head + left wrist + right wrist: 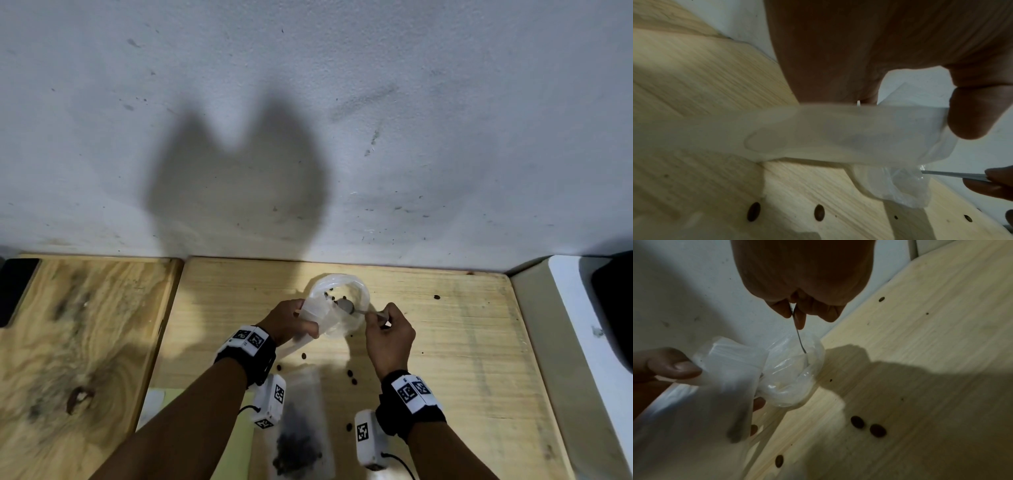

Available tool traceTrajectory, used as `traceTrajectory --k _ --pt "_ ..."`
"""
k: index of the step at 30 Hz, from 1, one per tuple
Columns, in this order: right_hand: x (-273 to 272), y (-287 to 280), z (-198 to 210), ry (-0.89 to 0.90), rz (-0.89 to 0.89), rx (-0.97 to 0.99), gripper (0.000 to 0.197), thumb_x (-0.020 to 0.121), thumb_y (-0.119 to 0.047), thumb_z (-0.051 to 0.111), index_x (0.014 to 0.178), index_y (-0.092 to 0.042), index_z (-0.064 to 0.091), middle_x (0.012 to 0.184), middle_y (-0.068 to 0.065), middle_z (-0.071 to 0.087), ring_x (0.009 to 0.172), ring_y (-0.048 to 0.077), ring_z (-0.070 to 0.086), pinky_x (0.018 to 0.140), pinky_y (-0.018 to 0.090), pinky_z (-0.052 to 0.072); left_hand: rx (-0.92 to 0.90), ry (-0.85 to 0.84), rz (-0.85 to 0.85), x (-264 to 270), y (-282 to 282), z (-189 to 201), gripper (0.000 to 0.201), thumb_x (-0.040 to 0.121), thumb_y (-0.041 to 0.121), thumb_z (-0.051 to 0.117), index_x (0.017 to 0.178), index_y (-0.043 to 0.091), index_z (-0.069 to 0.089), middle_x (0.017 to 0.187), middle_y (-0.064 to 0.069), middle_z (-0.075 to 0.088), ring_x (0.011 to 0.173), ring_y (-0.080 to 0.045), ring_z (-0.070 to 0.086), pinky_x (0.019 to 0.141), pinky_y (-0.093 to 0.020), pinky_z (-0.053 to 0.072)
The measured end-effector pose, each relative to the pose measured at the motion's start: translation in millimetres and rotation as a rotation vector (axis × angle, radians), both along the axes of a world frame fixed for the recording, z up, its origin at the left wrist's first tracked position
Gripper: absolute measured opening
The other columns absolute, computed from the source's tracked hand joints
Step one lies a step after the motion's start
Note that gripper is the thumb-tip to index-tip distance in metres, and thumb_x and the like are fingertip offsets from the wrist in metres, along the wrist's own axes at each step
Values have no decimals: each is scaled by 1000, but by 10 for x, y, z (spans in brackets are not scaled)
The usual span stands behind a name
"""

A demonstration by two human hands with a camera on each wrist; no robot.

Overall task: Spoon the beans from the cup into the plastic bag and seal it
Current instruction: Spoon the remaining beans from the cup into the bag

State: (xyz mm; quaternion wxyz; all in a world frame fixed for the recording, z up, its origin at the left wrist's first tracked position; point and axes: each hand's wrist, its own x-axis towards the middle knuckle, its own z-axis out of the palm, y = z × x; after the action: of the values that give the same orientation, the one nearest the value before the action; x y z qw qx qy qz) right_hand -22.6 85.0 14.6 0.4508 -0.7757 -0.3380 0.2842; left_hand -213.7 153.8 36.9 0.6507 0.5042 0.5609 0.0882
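Observation:
A clear plastic cup (360, 291) stands near the back of the wooden table (462, 359) with only a few beans inside. My right hand (387, 325) pinches the handle of a metal spoon (344, 306) whose bowl is down in the cup (795, 369). My left hand (291, 322) grips the top of the clear plastic bag (303, 401) right beside the cup's left rim. The bag hangs back toward me and lies on the table, with a dark heap of beans (296, 448) at its bottom. In the left wrist view my thumb (978, 113) presses on the bag (838, 129).
Several loose beans (857, 421) lie scattered on the table around the cup and bag. A second wooden board (85, 342) adjoins on the left. A white ledge (582, 308) runs along the right, and the wall (308, 102) stands just behind the cup.

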Motion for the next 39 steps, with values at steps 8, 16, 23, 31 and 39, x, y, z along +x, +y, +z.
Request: traceTrajectory --k 8,16,23,31,39 --pt "-56 27 -64 219 -140 -67 41 83 -8 69 61 -13 35 60 1 33 57 14 29 58 29 30 -15 -5 -2 16 7 28 43 44 23 70 85 11 66 83 -4 62 78 -18 57 69 -27 45" --pt "-27 77 -114 403 -308 -106 37 63 -37 71 56 -19 39 63 13 42 59 21 30 57 34 30 -14 -31 73 -15 16 25 63 31 33 65 89 6 66 79 -2 61 74 -15 56 62 -23 45" --pt "58 80 -168 409 -293 -85 41 76 -15 74 56 -19 38 56 -4 28 61 19 26 62 35 28 -37 -59 140 -68 16 19 84 28 32 61 105 -3 66 85 -7 62 78 -16 57 66 -24 46" --pt "-70 229 -68 289 -182 -81 33 82 -15 73 68 7 53 56 0 42 54 16 37 57 28 34 -58 -42 119 -41 3 25 62 28 27 63 86 4 64 79 -5 58 73 -15 53 61 -23 42" --pt "-174 374 -5 244 -264 -152 35 83 -16 65 59 -11 41 64 4 73 53 13 54 60 28 44 -68 -69 130 -29 -4 53 53 38 15 63 89 4 65 74 -3 59 69 -12 54 50 -14 44"
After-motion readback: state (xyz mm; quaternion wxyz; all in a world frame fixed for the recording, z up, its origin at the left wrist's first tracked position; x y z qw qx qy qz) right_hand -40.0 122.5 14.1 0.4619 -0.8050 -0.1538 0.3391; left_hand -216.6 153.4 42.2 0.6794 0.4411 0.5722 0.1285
